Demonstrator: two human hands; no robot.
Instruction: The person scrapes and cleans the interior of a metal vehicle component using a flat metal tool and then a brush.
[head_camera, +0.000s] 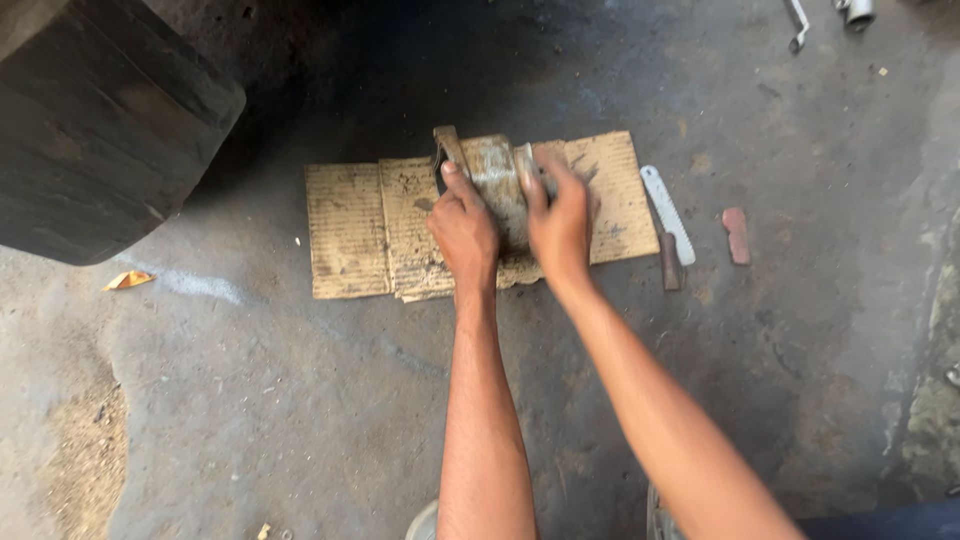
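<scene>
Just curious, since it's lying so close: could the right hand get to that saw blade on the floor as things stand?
Probably yes. The saw blade lies uncovered on the concrete just right of the cardboard, with nothing between it and the right hand. But that hand, like the left hand, is gripping the grimy metal part, so it would have to let go.

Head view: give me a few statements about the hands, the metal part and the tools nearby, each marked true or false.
1. Both the left hand and the right hand grip the grimy metal part. True.
2. The part sits on bare concrete. False: it rests on the cardboard.
3. A saw blade lies right of the cardboard. True.
4. The tyre is at the right. False: upper left.
</scene>
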